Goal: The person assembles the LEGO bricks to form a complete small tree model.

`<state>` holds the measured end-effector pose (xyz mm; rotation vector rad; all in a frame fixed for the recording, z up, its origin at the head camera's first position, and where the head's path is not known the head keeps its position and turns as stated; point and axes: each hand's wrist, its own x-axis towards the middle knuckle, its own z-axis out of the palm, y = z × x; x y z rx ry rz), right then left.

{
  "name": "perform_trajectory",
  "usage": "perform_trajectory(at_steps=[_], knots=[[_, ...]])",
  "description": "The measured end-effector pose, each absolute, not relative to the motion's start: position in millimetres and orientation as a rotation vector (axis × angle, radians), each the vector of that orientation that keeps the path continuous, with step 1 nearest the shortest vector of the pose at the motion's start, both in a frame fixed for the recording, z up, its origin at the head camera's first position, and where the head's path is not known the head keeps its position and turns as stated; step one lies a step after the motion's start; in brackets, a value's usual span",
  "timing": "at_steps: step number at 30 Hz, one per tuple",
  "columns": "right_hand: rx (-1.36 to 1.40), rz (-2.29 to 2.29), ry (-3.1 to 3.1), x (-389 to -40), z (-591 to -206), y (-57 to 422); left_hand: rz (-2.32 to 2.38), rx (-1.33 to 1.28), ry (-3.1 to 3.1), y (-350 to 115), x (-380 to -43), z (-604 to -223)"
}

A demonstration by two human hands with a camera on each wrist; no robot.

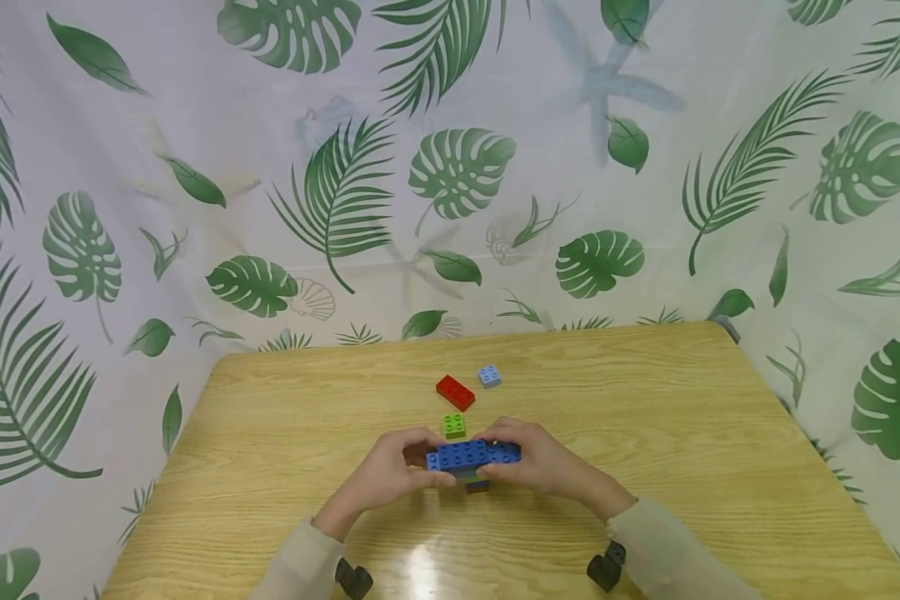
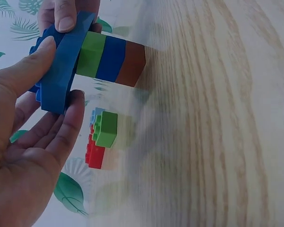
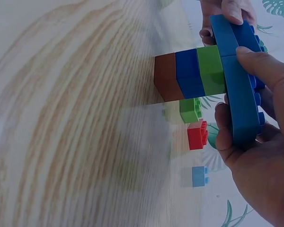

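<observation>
A stack of toy building bricks stands in front of me, apparently on the table. Lowest is a brown brick, then a blue brick, then a green brick. Two lighter blue bricks lie end to end across it, jutting out on both sides. On top of their joint sits a dark blue brick. My left hand grips the left end of this blue layer between thumb and fingers. The right end is gripped by my right hand, its thumb near the joint.
Just behind the stack lies a loose lime green brick. Farther back are a long red brick and a small light blue brick. The wooden table ends at a leaf-patterned cloth hanging behind.
</observation>
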<state>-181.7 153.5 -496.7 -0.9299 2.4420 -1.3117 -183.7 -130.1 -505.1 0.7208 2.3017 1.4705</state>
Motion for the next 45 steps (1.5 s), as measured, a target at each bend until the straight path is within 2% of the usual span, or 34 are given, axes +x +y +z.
perform_trajectory(at_steps=[9,14,23,37,45], knots=[[-0.942,-1.268,2.48,-182,-496,153,1.4,0.741,2.375,-126,-182,-506],[-0.849,-1.253,2.484,-188,-492,154,1.372,0.722,2.412,-123,-180,-506],[-0.639,-1.29,2.681,-229,-484,161,1.395,0.746,2.41,-124,-181,-504],[-0.507,-1.155,2.801,-286,-519,161,1.379,0.707,2.421,-122,-181,-504],[-0.443,-1.154,2.742,-300,-536,160,1.382,0.712,2.419,-121,-181,-504]])
